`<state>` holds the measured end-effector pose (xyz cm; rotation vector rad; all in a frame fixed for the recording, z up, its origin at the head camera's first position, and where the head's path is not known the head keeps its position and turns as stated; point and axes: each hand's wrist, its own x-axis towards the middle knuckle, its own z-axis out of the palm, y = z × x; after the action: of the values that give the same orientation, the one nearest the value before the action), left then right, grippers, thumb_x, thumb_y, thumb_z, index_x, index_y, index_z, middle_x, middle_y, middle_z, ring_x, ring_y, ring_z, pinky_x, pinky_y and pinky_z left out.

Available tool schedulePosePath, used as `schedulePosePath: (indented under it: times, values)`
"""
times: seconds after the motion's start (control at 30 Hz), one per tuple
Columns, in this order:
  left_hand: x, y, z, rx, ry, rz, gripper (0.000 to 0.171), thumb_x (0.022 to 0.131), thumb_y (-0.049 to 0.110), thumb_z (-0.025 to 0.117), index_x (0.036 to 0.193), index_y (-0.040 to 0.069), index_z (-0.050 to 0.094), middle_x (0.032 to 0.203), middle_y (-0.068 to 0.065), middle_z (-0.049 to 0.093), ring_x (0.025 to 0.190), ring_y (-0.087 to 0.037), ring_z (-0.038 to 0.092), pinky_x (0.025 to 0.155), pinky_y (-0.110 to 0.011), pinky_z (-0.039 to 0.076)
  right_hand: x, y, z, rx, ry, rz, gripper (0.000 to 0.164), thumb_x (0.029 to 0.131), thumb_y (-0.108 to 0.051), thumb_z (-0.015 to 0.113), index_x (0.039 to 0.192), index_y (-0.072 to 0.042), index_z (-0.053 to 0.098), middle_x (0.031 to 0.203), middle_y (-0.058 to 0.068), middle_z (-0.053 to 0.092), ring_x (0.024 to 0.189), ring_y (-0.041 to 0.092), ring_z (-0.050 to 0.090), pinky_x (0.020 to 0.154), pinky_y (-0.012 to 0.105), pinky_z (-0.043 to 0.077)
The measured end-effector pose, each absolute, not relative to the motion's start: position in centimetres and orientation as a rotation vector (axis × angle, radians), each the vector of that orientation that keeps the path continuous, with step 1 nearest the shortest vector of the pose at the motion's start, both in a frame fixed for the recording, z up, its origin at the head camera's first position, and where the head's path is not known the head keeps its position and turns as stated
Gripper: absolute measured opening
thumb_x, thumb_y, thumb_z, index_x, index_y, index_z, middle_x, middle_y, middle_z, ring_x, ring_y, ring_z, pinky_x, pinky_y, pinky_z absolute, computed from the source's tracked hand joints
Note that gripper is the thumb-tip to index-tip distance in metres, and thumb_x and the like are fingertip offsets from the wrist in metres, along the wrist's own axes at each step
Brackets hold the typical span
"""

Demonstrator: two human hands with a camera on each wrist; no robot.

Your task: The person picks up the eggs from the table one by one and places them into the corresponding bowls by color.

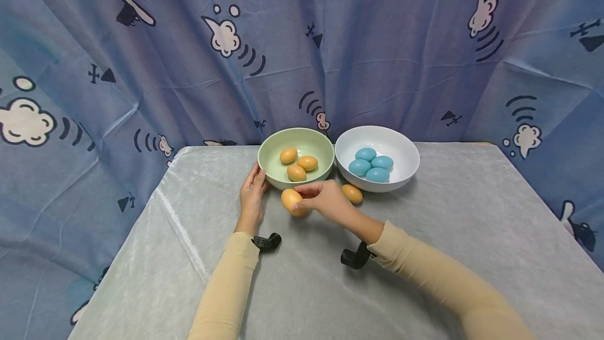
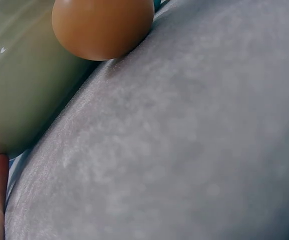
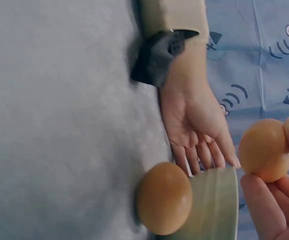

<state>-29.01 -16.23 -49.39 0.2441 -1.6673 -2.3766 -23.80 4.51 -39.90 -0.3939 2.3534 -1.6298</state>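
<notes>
My right hand (image 1: 325, 201) pinches an orange-brown egg (image 1: 291, 200) between thumb and fingertips, in front of the green bowl (image 1: 294, 133). Just below it, a second orange egg (image 3: 164, 198) lies on the table, mostly covered by the held one in the head view. My left hand (image 1: 252, 198) rests against the bowl's left side, fingers straight, thumb near the rim. Inside the bowl lie several orange eggs (image 1: 296, 173). Another orange egg (image 1: 352, 194) sits on the table beside my right hand, close to the white bowl (image 1: 406, 159).
The white bowl stands right beside the green one and holds several blue eggs (image 1: 377, 174). A grey cloth covers the table (image 1: 292, 287). Behind both bowls hangs a blue curtain (image 1: 283, 41) with printed planes and clouds.
</notes>
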Motion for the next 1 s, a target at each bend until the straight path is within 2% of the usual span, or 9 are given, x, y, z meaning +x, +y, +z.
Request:
schedulePosePath:
  times: [0.3, 0.67, 0.83, 1.0]
  values:
    - [-28.9, -16.4, -49.4, 0.262, -1.646, -2.385, 0.055, 0.100, 0.029, 0.061, 0.151, 0.014, 0.045, 0.157, -0.004, 0.043, 0.139, -0.020, 0.048, 0.103, -0.024, 0.051, -26.1, 3.2, -39.0, -0.345, 2.437, -1.681, 0.046, 0.076, -0.015, 0.087, 0.117, -0.003, 0.073, 0.114, 0.012, 0.074, 0.109, 0.023, 0.071, 0.089, 0.028, 0.059]
    - [-29.1, -16.4, -49.3, 0.258, -1.651, -2.399, 0.056, 0.100, 0.030, 0.061, 0.151, 0.015, 0.044, 0.157, -0.002, 0.042, 0.140, -0.017, 0.047, 0.101, -0.020, 0.051, -27.7, 2.4, -38.8, -0.253, 2.496, -1.681, 0.043, 0.077, -0.018, 0.086, 0.117, -0.003, 0.074, 0.114, 0.013, 0.074, 0.113, 0.024, 0.069, 0.093, 0.031, 0.057]
    - [-29.1, -16.3, -49.2, 0.264, -1.654, -2.398, 0.056, 0.100, 0.030, 0.061, 0.151, 0.015, 0.044, 0.158, -0.002, 0.042, 0.140, -0.017, 0.047, 0.102, -0.021, 0.051, -28.6, 2.3, -39.0, -0.217, 2.485, -1.722, 0.043, 0.077, -0.018, 0.086, 0.117, -0.004, 0.074, 0.117, 0.012, 0.073, 0.115, 0.023, 0.068, 0.096, 0.032, 0.056]
    - [-29.0, -16.2, -49.3, 0.270, -1.656, -2.397, 0.056, 0.100, 0.029, 0.061, 0.151, 0.015, 0.044, 0.158, -0.002, 0.041, 0.141, -0.018, 0.046, 0.108, -0.028, 0.048, -29.4, 1.9, -39.4, -0.231, 2.484, -1.721, 0.044, 0.078, -0.015, 0.085, 0.118, -0.002, 0.073, 0.119, 0.014, 0.072, 0.115, 0.024, 0.067, 0.095, 0.032, 0.056]
